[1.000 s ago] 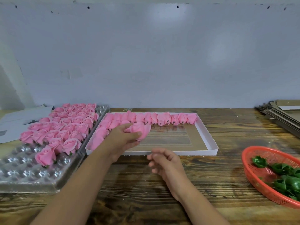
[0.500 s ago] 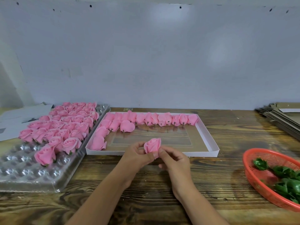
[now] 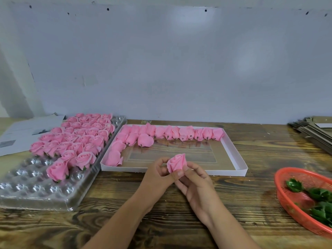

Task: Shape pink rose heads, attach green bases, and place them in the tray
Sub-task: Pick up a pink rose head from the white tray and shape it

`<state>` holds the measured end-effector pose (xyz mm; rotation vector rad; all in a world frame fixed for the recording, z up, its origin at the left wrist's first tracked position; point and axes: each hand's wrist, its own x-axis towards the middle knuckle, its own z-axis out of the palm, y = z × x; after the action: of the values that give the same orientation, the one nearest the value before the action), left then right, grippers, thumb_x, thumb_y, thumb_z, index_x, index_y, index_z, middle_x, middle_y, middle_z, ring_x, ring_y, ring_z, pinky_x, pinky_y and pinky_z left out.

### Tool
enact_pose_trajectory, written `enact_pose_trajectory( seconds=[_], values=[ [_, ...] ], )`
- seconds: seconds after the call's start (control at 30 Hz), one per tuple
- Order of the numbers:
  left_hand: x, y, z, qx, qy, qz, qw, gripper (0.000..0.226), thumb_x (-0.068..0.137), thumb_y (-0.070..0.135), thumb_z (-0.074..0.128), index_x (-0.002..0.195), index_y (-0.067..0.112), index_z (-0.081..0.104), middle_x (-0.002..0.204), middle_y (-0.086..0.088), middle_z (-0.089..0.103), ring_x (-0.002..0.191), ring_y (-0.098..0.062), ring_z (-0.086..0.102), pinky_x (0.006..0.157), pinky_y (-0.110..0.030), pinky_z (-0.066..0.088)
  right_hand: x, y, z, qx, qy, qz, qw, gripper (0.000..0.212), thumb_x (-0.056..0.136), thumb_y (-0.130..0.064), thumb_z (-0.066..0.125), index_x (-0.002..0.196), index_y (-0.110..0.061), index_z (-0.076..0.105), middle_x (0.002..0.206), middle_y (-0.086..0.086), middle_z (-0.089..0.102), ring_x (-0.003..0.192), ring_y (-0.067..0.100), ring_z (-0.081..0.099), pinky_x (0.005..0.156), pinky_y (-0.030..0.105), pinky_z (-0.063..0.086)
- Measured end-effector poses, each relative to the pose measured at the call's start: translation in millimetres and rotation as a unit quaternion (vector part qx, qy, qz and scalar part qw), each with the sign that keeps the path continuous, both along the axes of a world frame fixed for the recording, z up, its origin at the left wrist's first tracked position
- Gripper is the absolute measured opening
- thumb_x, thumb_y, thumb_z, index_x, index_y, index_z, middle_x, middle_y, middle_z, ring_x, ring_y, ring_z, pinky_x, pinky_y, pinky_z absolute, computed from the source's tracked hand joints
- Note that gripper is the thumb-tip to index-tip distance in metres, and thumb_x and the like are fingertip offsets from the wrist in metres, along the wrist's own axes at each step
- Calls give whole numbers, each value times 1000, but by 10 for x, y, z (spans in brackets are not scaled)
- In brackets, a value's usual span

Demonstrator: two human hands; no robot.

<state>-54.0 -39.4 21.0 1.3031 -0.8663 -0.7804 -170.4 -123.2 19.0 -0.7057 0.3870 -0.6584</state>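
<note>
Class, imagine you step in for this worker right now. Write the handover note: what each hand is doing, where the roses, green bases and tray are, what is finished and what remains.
Left hand and right hand: both pinch one pink rose head, held above the table's near side of the white tray.
Done: finished roses line the tray's far edge and left side; the rest of the tray floor is bare.
Supply: unshaped roses stand in the clear plastic tray at left; green bases lie in the orange basket at right.
Left: finish shaping this rose, add a green base, place it in the white tray, then repeat.
</note>
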Motion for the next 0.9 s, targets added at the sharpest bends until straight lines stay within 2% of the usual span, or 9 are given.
enact_pose_trajectory(
  seconds=[0.13, 0.23, 0.43, 0.57, 0.63, 0.73, 0.8, 0.83, 0.9],
  values=[
    [-11, -18, -35, -18, -20, 20, 999, 32, 88, 15, 78, 117, 11, 66, 107, -7, 77, 104, -22, 73, 88, -27, 56, -11, -10, 14, 52, -44, 48, 997, 30, 82, -2, 65, 111, 3, 68, 115, 30, 68, 97, 30, 73, 73, 30, 61],
    [-1, -23, -36, -12, -57, 48, 997, 32, 83, 18, 83, 112, 18, 70, 109, -1, 76, 104, -19, 71, 91, -33, 57, -6, -33, 8, 61, -66, 46, 995, 38, 81, 1, 64, 119, 8, 63, 117, 32, 67, 93, 28, 74, 71, 28, 61],
    [29, 7, -16, 9, -85, 17, 996, 62, 69, 44, 88, 125, 31, 64, 120, 10, 71, 115, -9, 65, 103, -34, 50, -39, -41, 36, 104, -95, 106, 984, 43, 85, 1, 71, 127, 7, 60, 116, 27, 65, 78, 20, 67, 66, 26, 61],
    [-12, 55, 52, 18, -79, -59, 995, 49, 75, 45, 86, 120, 35, 69, 121, 3, 73, 117, -15, 66, 99, -32, 53, -47, -33, 55, 80, -83, 146, 982, 74, 71, -8, 86, 136, 5, 52, 114, 23, 64, 92, 21, 49, 81, 26, 55],
    [-16, 72, 72, 19, -65, -68, 995, 50, 75, 43, 86, 120, 28, 70, 119, 0, 73, 117, -18, 66, 103, -38, 52, -44, -30, 37, 73, -81, 162, 981, 81, 71, -10, 88, 140, 5, 48, 118, 23, 61, 99, 25, 43, 94, 32, 46],
    [-25, 94, 97, 8, -63, -99, 993, 42, 77, 36, 83, 113, 19, 71, 111, -6, 74, 110, -21, 68, 95, -35, 54, -45, -22, 21, 49, -80, 204, 974, 68, 76, -15, 84, 135, 4, 55, 127, 25, 59, 115, 32, 50, 105, 38, 44],
    [-43, 115, 134, 6, -61, -110, 992, 37, 76, 33, 83, 111, 31, 71, 111, -9, 73, 108, -15, 68, 91, -27, 55, -50, -8, 45, 24, -72, 235, 969, 56, 79, -18, 83, 128, 0, 63, 127, 23, 62, 113, 29, 61, 102, 37, 49],
    [-47, 118, 138, 11, -60, -109, 992, 47, 73, 35, 83, 117, 37, 67, 116, -10, 72, 112, -13, 67, 95, -27, 54, -51, -4, 51, 16, -67, 246, 967, 53, 80, -19, 82, 127, 0, 65, 126, 22, 63, 112, 28, 63, 100, 36, 50],
    [-36, 118, 125, 33, -55, -98, 993, 76, 67, 42, 84, 137, 33, 55, 124, -2, 71, 120, -11, 64, 103, -31, 51, -49, 4, 50, 12, -49, 252, 966, 57, 79, -20, 82, 129, 0, 63, 128, 21, 63, 112, 27, 65, 99, 35, 51]
  ],
)
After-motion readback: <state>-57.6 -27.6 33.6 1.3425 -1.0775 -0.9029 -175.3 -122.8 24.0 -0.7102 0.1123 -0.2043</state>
